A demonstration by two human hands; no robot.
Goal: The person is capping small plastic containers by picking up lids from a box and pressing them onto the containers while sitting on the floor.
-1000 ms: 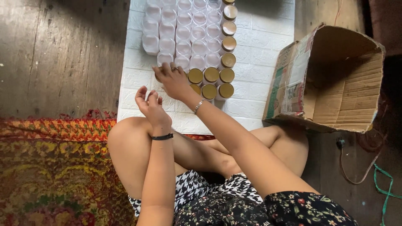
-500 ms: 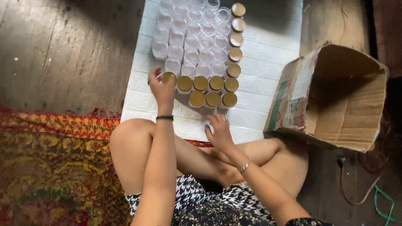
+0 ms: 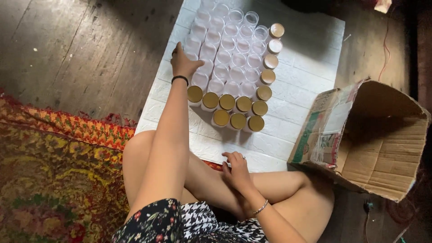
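Several clear plastic jars stand in rows on a white brick-pattern mat. The nearest jars carry gold lids, and a column of lidded jars runs along the right side. My left hand reaches to the left edge of the group and closes over an unlidded jar, which it mostly hides. My right hand rests at the mat's near edge above my crossed legs. Its fingers are loosely spread and nothing shows in it.
An open cardboard box lies on its side at the right, its mouth facing up and right. A patterned red and yellow rug covers the floor at the left. Dark wooden floorboards surround the mat.
My left hand let go of the lidded jar in the front row and moved up to an unlidded jar at the left edge. My right hand drew back toward my legs. The view shifted.
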